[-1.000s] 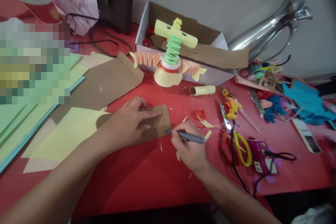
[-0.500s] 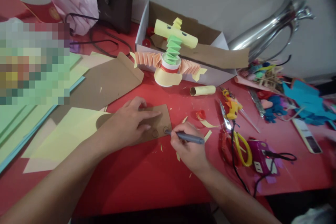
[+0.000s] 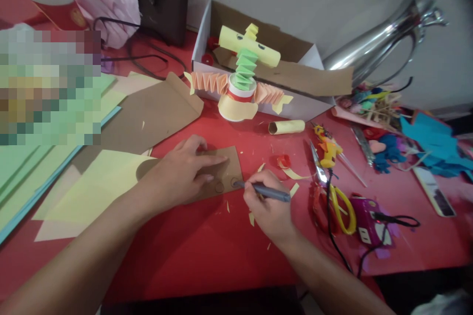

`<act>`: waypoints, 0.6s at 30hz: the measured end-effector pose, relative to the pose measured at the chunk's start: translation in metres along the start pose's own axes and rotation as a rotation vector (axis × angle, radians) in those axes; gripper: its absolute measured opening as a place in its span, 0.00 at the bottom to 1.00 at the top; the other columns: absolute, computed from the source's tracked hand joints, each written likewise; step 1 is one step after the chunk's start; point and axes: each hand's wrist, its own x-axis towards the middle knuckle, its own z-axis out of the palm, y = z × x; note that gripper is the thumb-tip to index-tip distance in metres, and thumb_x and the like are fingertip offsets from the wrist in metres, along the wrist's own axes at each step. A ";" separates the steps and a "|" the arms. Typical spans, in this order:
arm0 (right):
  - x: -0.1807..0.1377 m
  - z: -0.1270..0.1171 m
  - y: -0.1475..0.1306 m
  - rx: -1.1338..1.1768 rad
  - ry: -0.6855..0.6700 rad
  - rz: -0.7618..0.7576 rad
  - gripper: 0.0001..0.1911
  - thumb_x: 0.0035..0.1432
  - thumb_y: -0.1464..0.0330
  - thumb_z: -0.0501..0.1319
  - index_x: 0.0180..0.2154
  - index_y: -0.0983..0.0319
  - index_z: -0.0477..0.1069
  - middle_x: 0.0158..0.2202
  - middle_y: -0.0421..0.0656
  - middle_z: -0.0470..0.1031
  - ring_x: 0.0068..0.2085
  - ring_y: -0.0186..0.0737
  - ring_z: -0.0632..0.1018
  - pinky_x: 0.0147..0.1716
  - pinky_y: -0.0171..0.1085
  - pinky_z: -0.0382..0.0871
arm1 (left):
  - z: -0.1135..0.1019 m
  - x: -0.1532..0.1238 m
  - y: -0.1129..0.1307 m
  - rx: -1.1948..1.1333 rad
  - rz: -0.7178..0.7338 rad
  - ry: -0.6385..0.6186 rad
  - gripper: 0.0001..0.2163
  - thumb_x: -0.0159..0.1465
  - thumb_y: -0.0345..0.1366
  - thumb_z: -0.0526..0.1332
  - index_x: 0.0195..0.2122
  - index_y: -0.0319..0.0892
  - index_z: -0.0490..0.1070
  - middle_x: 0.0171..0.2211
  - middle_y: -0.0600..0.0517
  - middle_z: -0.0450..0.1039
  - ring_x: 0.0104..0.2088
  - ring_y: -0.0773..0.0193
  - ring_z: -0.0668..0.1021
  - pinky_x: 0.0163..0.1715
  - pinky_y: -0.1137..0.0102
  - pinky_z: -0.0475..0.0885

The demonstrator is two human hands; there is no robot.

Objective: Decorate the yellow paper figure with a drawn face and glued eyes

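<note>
A piece of brown cardboard [image 3: 225, 170] lies flat on the red table, with two small circles drawn near its right end. My left hand [image 3: 181, 170] rests on it, fingers stretched out and pressing it down. Between the fingertips of my right hand [image 3: 268, 204] is a dark grey pen [image 3: 271, 192], its tip at the right-hand circle. Behind the cardboard stands a paper figure: a cup [image 3: 240, 103] with orange folded arms, a green folded neck and a yellow rolled head [image 3: 249, 47].
A white box [image 3: 295, 101] stands at the back beside a silver jug [image 3: 373, 39]. On the right lie yellow-handled scissors [image 3: 343, 211], a yellow glue gun [image 3: 327, 150], a purple power socket [image 3: 369, 221] and a phone [image 3: 434, 192]. Coloured paper sheets [image 3: 96, 182] spread to the left.
The pen and my right hand have shifted very slightly at the right-hand circle. My left hand stays on the cardboard, and the whole view has moved a little.
</note>
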 end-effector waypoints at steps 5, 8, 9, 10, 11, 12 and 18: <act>0.000 0.001 0.001 0.020 -0.023 0.002 0.05 0.57 0.70 0.61 0.28 0.59 0.68 0.24 0.37 0.69 0.28 0.36 0.71 0.32 0.38 0.64 | 0.000 0.000 0.000 0.001 -0.008 -0.011 0.21 0.62 0.34 0.61 0.56 0.57 0.72 0.50 0.47 0.63 0.47 0.54 0.74 0.52 0.53 0.70; 0.001 0.001 0.001 0.002 -0.019 0.009 0.06 0.59 0.69 0.60 0.29 0.59 0.68 0.25 0.37 0.69 0.28 0.36 0.70 0.32 0.38 0.64 | 0.000 0.000 0.000 -0.004 0.000 -0.003 0.21 0.61 0.34 0.61 0.56 0.58 0.73 0.50 0.48 0.63 0.47 0.55 0.74 0.52 0.53 0.70; 0.001 0.001 0.001 -0.003 -0.012 0.009 0.06 0.59 0.69 0.60 0.29 0.59 0.68 0.25 0.37 0.69 0.28 0.36 0.70 0.32 0.38 0.64 | 0.000 0.000 0.000 -0.002 0.002 0.000 0.21 0.61 0.34 0.61 0.55 0.58 0.73 0.50 0.48 0.63 0.47 0.55 0.74 0.52 0.53 0.70; 0.001 0.001 0.001 -0.004 -0.005 0.006 0.06 0.59 0.69 0.60 0.29 0.59 0.68 0.25 0.37 0.69 0.28 0.35 0.70 0.32 0.38 0.64 | 0.000 0.000 0.000 0.001 0.000 0.002 0.21 0.61 0.34 0.61 0.55 0.58 0.73 0.50 0.48 0.63 0.46 0.55 0.74 0.51 0.54 0.70; 0.001 0.001 0.001 -0.003 -0.004 0.003 0.06 0.59 0.70 0.60 0.28 0.59 0.68 0.25 0.37 0.68 0.28 0.35 0.70 0.32 0.38 0.65 | 0.000 0.000 0.001 0.004 -0.005 0.000 0.21 0.61 0.35 0.61 0.55 0.58 0.73 0.50 0.48 0.63 0.46 0.55 0.74 0.50 0.54 0.71; 0.001 0.000 0.000 0.000 -0.011 -0.002 0.06 0.58 0.70 0.60 0.28 0.59 0.67 0.24 0.37 0.68 0.28 0.35 0.70 0.32 0.38 0.65 | -0.001 0.000 0.001 0.008 -0.011 -0.005 0.21 0.62 0.35 0.61 0.56 0.58 0.73 0.50 0.48 0.64 0.46 0.55 0.74 0.50 0.55 0.71; 0.001 0.001 0.001 0.005 -0.030 -0.017 0.05 0.59 0.70 0.60 0.29 0.59 0.68 0.25 0.37 0.69 0.29 0.36 0.70 0.32 0.38 0.65 | -0.002 0.000 0.001 0.015 -0.005 -0.016 0.21 0.62 0.35 0.61 0.56 0.59 0.72 0.49 0.48 0.63 0.45 0.56 0.74 0.50 0.55 0.71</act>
